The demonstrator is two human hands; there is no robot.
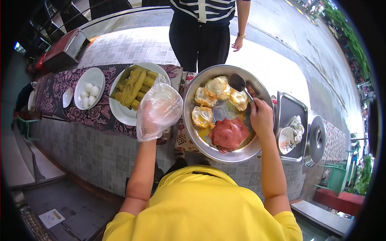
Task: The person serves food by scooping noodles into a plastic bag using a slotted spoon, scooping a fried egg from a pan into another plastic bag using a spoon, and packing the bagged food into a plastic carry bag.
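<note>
My right hand (261,117) is closed around the handle of a dark serving spoon (237,82), whose bowl rests over the large round metal tray (188,116). Fried eggs (202,116) lie along that tray's left and far side, with a pile of pink ham slices (229,135) at the near side. Clear plastic (164,105) covers my left hand (149,118), which grips a pale roundish thing wrapped in it; I cannot make out what is inside. Just beyond the plastic, a white plate (116,109) bears leaf-wrapped bundles (134,86).
Farther left, a white bowl (98,74) holds several peeled white eggs (89,94), near a small white dish (67,97). At right are a rectangular metal tray (295,100) with a small bowl (286,140) and a round metal lid (317,138). A person (201,36) stands across the table.
</note>
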